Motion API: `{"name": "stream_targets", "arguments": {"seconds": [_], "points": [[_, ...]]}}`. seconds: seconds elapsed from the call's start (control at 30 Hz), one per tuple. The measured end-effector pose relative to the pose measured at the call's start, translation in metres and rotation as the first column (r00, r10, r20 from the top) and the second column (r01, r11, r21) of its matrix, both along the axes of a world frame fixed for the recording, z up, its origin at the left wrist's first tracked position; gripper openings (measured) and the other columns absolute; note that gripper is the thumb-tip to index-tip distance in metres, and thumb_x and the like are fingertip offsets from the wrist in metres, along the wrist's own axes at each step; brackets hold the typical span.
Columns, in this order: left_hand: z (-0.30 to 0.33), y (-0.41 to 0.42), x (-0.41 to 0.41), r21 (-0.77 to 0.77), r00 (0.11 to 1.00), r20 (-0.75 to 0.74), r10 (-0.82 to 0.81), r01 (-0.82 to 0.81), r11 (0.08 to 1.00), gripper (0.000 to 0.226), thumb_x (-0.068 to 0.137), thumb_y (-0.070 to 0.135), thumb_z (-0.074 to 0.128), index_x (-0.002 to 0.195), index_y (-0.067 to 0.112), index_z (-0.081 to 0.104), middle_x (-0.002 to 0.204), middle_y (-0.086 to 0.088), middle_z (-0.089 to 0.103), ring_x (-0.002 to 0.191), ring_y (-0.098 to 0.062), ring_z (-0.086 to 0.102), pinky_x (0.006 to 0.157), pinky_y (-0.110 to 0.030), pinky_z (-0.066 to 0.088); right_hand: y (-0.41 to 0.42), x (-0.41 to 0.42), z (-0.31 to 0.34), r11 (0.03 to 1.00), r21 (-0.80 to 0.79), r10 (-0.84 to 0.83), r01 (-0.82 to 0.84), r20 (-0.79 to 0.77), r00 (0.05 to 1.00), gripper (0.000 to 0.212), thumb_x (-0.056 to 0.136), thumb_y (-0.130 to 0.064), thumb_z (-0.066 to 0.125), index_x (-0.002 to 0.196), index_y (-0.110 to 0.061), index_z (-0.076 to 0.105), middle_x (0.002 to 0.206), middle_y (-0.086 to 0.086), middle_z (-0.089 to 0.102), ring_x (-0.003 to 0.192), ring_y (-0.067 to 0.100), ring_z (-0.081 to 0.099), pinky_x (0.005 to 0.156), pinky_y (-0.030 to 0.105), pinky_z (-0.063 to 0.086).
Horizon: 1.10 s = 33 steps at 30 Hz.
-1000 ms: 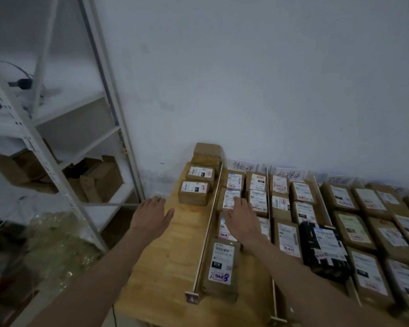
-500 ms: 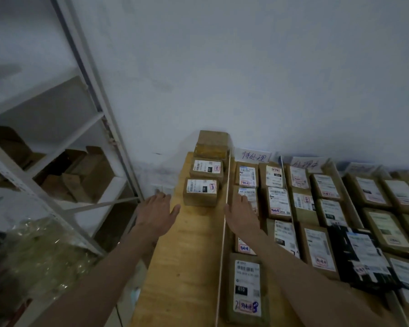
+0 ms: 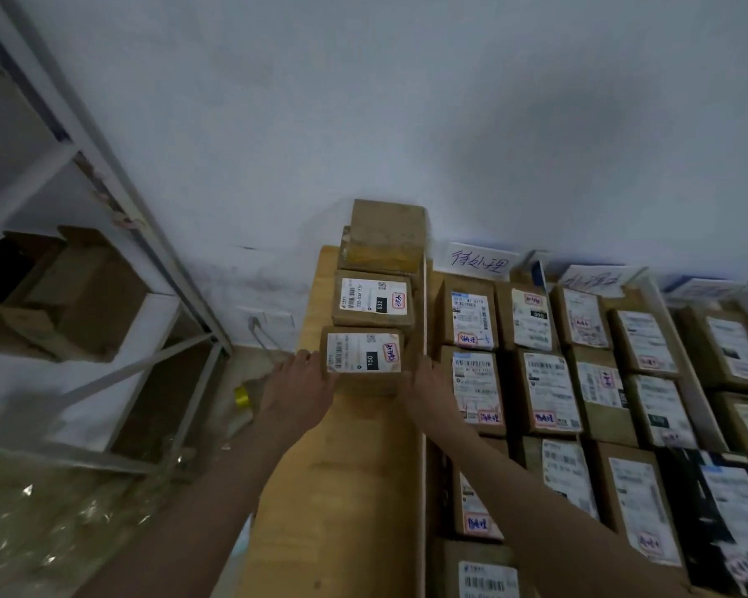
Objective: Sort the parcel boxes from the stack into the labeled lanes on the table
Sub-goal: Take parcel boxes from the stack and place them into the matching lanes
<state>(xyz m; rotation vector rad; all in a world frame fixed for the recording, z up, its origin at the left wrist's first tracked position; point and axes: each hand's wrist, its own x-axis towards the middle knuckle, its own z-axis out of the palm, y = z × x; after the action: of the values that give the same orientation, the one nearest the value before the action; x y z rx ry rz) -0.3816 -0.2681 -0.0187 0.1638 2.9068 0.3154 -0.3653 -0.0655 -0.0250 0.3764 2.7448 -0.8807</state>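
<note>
Gripping nearest box point(image 3: 362, 360) from both sides: left hand point(image 3: 299, 387) on its left face, right hand point(image 3: 424, 381) on its right; box sits on wooden table point(image 3: 342, 489), front of stack point(image 3: 376, 269); lanes point(image 3: 579, 381) alongside full.

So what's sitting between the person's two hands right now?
In the head view, a parcel box with a white label marked 150 lies between them. The left hand is at its left side and the right hand at its right, on the wooden table.
</note>
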Motion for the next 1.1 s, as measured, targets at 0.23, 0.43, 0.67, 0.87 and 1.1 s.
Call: {"name": "stream_targets", "arguments": {"seconds": [0.23, 0.43, 0.67, 0.87, 1.1], "points": [[-0.038, 0.006, -0.003, 0.132, 0.999, -0.033, 0.04, -0.035, 0.991, 0.04, 0.1, 0.039, 0.045, 0.128, 0.012, 0.053, 0.115, -0.009, 0.059, 0.106, -0.028, 0.055, 0.092, -0.041, 0.045, -0.014, -0.047, -0.039, 0.964, -0.203, -0.152, 0.171, 0.107, 0.983, 0.03, 0.102, -0.026, 0.047, 0.127, -0.009, 0.049, 0.123, 0.007, 0.062, 0.111, 0.023, 0.064, 0.075, 0.026, 0.054], [-0.047, -0.016, -0.022, 0.245, 0.993, 0.081, 0.091, -0.109, 0.963, 0.059, 0.096, 0.047, 0.049, 0.146, 0.017, 0.039, 0.138, -0.007, 0.05, 0.121, -0.028, 0.052, 0.099, -0.047, 0.046, -0.03, -0.005, -0.045, 0.89, -0.397, -0.169, 0.224, 0.168, 0.971, 0.052, 0.089, -0.023, 0.069, 0.131, -0.014, 0.04, 0.123, 0.004, 0.063, 0.104, 0.02, 0.067, 0.081, 0.035, 0.06], [-0.064, -0.025, -0.012, 0.254, 0.924, 0.193, 0.331, -0.373, 0.892, 0.065, 0.087, 0.052, 0.062, 0.136, 0.012, 0.047, 0.136, -0.011, 0.05, 0.122, -0.03, 0.05, 0.099, -0.049, 0.044, -0.036, 0.008, -0.052, 0.967, -0.236, -0.024, 0.095, 0.288, 0.957, 0.049, 0.094, -0.047, 0.055, 0.122, -0.006, 0.056, 0.119, 0.008, 0.063, 0.1, 0.02, 0.061, 0.073, 0.026, 0.05], [-0.059, -0.017, 0.007, 0.336, 0.871, 0.362, 0.332, -0.454, 0.825, 0.042, 0.098, 0.044, 0.05, 0.122, 0.01, 0.058, 0.117, -0.009, 0.068, 0.102, -0.027, 0.065, 0.085, -0.038, 0.052, -0.048, 0.014, -0.049, 0.947, -0.322, 0.122, 0.0, 0.358, 0.926, 0.045, 0.1, -0.042, 0.048, 0.128, -0.008, 0.057, 0.123, 0.007, 0.067, 0.111, 0.022, 0.064, 0.093, 0.032, 0.054], [-0.032, -0.02, 0.018, 0.373, 0.894, 0.363, 0.262, -0.397, 0.839, 0.043, 0.099, 0.046, 0.047, 0.116, 0.009, 0.063, 0.109, -0.002, 0.07, 0.091, -0.018, 0.064, 0.073, -0.029, 0.052, -0.047, 0.027, -0.023, 0.939, -0.344, 0.108, 0.011, 0.325, 0.94, 0.041, 0.101, -0.04, 0.049, 0.12, -0.007, 0.064, 0.116, 0.006, 0.07, 0.104, 0.02, 0.068, 0.089, 0.032, 0.057]]}}
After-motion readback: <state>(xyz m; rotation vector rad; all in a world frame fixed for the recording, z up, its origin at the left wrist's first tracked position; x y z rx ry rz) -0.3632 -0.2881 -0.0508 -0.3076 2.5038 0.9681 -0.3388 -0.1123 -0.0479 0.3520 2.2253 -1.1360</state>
